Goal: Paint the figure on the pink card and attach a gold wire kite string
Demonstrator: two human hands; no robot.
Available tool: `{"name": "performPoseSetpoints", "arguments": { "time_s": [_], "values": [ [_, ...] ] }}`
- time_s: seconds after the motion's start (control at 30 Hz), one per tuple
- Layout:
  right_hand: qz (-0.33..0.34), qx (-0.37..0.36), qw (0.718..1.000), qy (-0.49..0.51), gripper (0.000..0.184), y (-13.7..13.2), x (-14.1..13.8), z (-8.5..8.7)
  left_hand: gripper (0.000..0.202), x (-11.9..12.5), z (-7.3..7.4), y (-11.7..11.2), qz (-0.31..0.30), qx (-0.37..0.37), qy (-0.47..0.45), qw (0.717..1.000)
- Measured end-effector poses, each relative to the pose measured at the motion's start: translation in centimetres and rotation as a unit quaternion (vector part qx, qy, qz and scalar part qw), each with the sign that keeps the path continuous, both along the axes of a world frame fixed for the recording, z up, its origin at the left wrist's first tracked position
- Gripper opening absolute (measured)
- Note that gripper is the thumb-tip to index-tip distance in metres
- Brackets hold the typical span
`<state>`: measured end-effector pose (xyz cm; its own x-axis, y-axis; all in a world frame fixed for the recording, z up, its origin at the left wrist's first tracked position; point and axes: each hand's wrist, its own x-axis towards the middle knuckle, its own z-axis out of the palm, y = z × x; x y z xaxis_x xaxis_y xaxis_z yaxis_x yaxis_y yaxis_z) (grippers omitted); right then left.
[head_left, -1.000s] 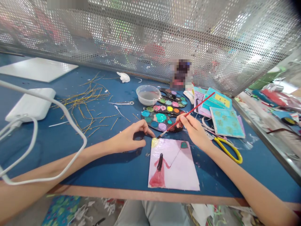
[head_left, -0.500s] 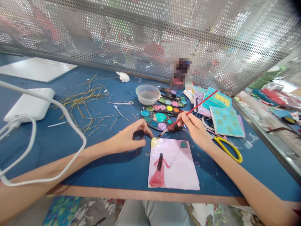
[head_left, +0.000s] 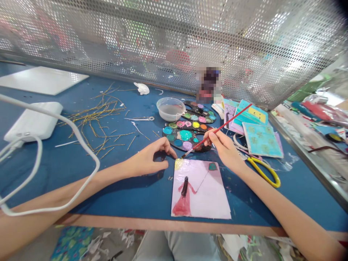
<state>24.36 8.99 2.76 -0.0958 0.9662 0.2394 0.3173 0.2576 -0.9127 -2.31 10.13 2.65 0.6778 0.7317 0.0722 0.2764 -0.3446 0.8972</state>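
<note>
My right hand [head_left: 221, 148] pinches a thin red paintbrush [head_left: 217, 131], and its bristle tip sits just above the top-left corner of a painted card [head_left: 206, 199]. The card is pale pink, with a figure in a red dress, a thin line rising to a green kite shape, and a yellow patch in the corner. My left hand [head_left: 149, 159] rests curled on the blue table [head_left: 136, 195], holding nothing, with its fingertips close to that same corner. A black palette of round paints [head_left: 174, 139] lies just beyond the brush.
A clear plastic bowl of cloudy water [head_left: 170, 109] and a second palette [head_left: 199, 115] stand farther back. Turquoise cards [head_left: 261, 139] and yellow-handled scissors [head_left: 263, 172] lie right; dry golden straw [head_left: 100, 119] and a white power bank with cable [head_left: 34, 121] lie left. A perforated metal screen [head_left: 174, 40] backs the table.
The brush has tilted slightly, with its tip staying near the card's corner. My hands have barely moved, and the whole view has drifted a little.
</note>
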Motion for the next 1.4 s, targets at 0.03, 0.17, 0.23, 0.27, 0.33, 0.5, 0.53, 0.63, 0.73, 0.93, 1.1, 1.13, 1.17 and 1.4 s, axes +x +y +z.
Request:
{"name": "performPoseSetpoints", "arguments": {
  "time_s": [0.03,0.17,0.23,0.27,0.33,0.5,0.53,0.63,0.73,0.93,1.1,1.13,1.17,1.4],
  "values": [
    [-0.004,0.004,1.0,-0.002,0.044,0.0,0.0,0.1,0.026,0.0,0.0,0.0,0.0,-0.001,-0.002,1.0],
    [0.011,0.004,1.0,-0.014,0.044,-0.1,0.2,0.3,0.026,0.0,-0.1,0.0,-0.002,-0.001,-0.001,1.0],
    [0.013,0.007,1.0,-0.016,0.044,0.0,0.3,0.3,0.026,-0.1,-0.1,0.0,-0.002,0.001,-0.001,1.0],
    [0.008,0.01,1.0,-0.015,0.043,0.0,0.3,0.2,0.027,-0.1,-0.1,0.0,-0.002,0.0,0.0,1.0],
    [0.001,0.015,1.0,-0.015,0.043,0.1,0.4,0.2,0.027,-0.1,0.0,0.0,-0.002,-0.002,0.0,1.0],
    [0.024,0.016,0.999,-0.028,0.044,0.2,0.5,0.0,0.026,-0.1,0.1,-0.1,-0.002,-0.009,0.004,1.0],
    [0.024,0.02,0.999,-0.026,0.044,0.2,0.5,-0.1,0.026,-0.1,0.1,-0.1,-0.002,-0.01,0.004,1.0],
    [0.022,0.028,0.999,-0.023,0.042,0.3,0.6,-0.1,0.026,-0.1,0.0,-0.1,-0.006,-0.012,0.0,1.0],
    [0.025,0.029,0.999,-0.025,0.041,0.4,0.7,-0.1,0.026,-0.1,-0.1,0.0,-0.007,-0.01,0.0,1.0],
    [0.022,0.027,0.999,0.005,0.037,-0.5,0.1,0.2,0.026,-0.1,-0.2,0.0,-0.009,-0.002,0.002,1.0],
    [0.088,0.0,0.995,0.04,0.03,-2.3,-1.1,0.2,0.025,-0.1,-0.3,0.1,-0.013,0.0,0.004,1.0],
    [0.092,-0.001,0.995,0.044,0.029,-2.5,-1.2,0.1,0.025,-0.1,-0.3,0.1,-0.013,0.0,0.005,1.0],
    [0.092,-0.001,0.995,0.048,0.028,-2.6,-1.3,0.0,0.025,-0.1,-0.3,0.1,-0.012,-0.001,0.005,1.0],
    [0.084,0.013,0.995,0.052,0.025,-2.5,-1.3,-0.3,0.046,-0.4,0.4,-0.8,-0.026,0.061,0.122,0.99]
  ]
}}
